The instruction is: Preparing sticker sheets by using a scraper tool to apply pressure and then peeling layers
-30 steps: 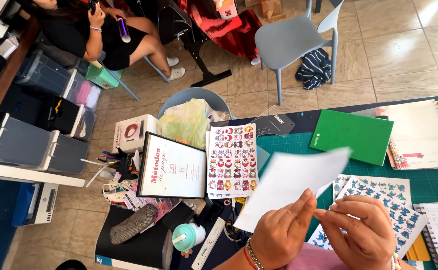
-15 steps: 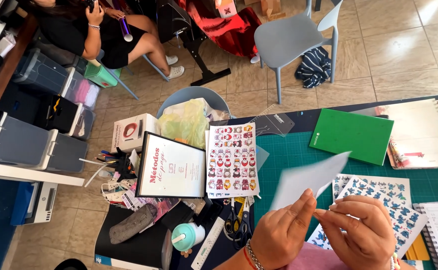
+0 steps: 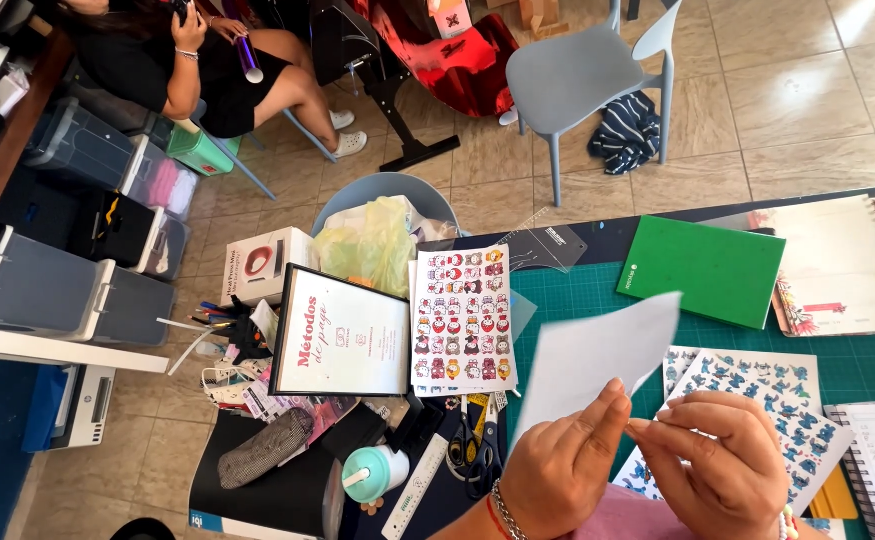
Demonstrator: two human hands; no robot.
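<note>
We pinch the white sheet [image 3: 598,360] at its lower edge: left grip [image 3: 558,475] and right grip [image 3: 723,470] both close on it, above the green mat [image 3: 598,290] on the bench [image 3: 608,235]. Tiled floor [image 3: 778,90] lies beyond.

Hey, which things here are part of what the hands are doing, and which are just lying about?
In hand:
left hand
right hand
pale sheet of paper, pinched by both
blue character sticker sheet, right under the hands

Lying about:
green notebook
red sticker sheet
framed sign
scissors
ruler
</note>
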